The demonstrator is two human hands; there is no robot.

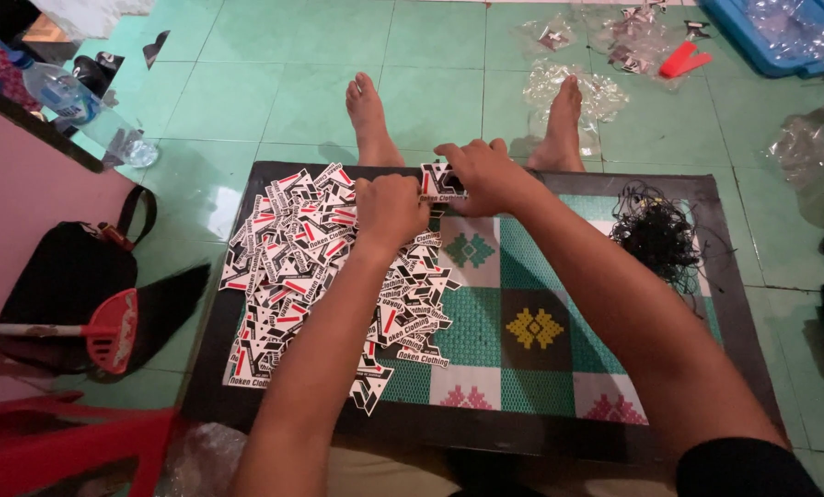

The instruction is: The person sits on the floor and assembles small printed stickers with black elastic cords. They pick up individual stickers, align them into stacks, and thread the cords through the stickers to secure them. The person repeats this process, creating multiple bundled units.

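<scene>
A heap of black, white and red paper tags [288,267] covers the left half of a patterned board [522,322] with a black border. My left hand [389,210] is closed in a fist at the heap's upper right edge; what it grips is hidden. My right hand [484,173] pinches a small stack of tags [437,182] near the board's far edge, right beside the left hand. A tangle of black strings [658,235] lies on the board's right side.
My two bare feet [368,115] rest on the green tiled floor beyond the board. A black bag [67,276] and a red-headed tool [108,329] lie at left. A plastic bottle [80,110], clear plastic bags [582,92] and a blue tray [771,37] sit farther off.
</scene>
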